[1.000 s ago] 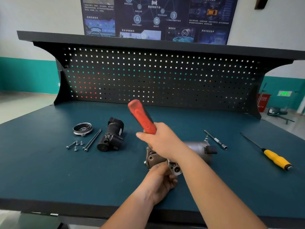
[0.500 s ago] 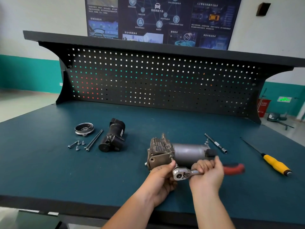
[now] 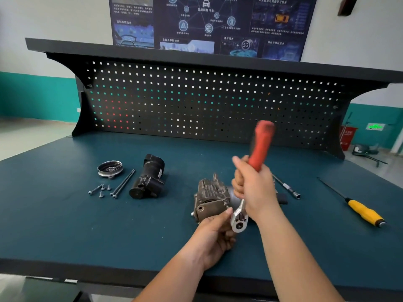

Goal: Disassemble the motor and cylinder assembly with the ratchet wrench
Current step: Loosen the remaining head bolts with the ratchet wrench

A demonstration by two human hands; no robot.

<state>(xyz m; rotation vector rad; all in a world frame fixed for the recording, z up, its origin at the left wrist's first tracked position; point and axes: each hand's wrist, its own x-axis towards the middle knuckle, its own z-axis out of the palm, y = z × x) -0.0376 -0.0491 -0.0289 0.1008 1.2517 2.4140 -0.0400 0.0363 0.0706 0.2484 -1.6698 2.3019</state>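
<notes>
The motor and cylinder assembly point(image 3: 210, 198), a grimy metal block joined to a grey cylinder, lies on the teal bench near the front middle. My right hand point(image 3: 254, 186) grips the red handle of the ratchet wrench point(image 3: 260, 147), which points up and away, blurred. The wrench's chrome head point(image 3: 239, 219) sits at the front right corner of the block. My left hand point(image 3: 214, 233) steadies that corner, thumb beside the wrench head, fingers curled under the assembly. Most of the grey cylinder is hidden behind my right hand.
On the left lie a black motor part point(image 3: 148, 179), a round metal cap point(image 3: 110, 168), two long bolts point(image 3: 123, 184) and several small screws point(image 3: 100, 189). An extension bar point(image 3: 286, 186) and a yellow-handled screwdriver point(image 3: 362, 211) lie to the right. A pegboard point(image 3: 196, 101) backs the bench.
The wrench handle has swung from lying flat to the right up to pointing away and upward, with my right hand following it. My left hand stays at the assembly's corner.
</notes>
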